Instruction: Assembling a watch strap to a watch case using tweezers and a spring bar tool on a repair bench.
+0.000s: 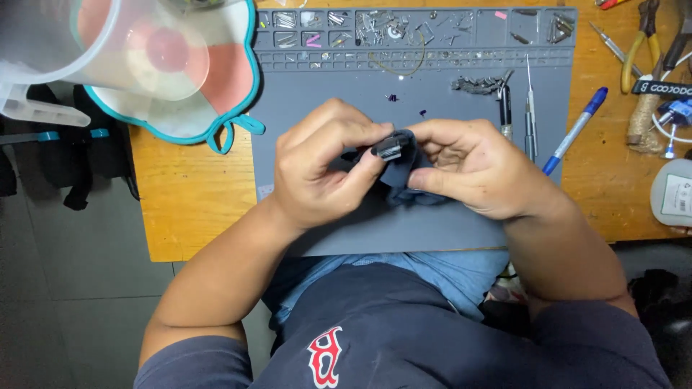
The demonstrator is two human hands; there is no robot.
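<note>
Head view — left hand (317, 169) and right hand (472, 169) meet over the middle of the grey silicone work mat (432, 223), both pinching a small black plastic-and-metal part (389, 148) wrapped in a dark blue cloth (404, 176), fingers closed tight on it, the part held just above the mat and not resting on it. Judging from this, wiping or handling of the part is mid-way — part not set down; metal tweezers (530, 108) at 2 o'clock of the hands and the blue pen (575, 130) at 3 o'clock lie untouched, clear plastic jug (108, 43) at 10 o'clock.
</note>
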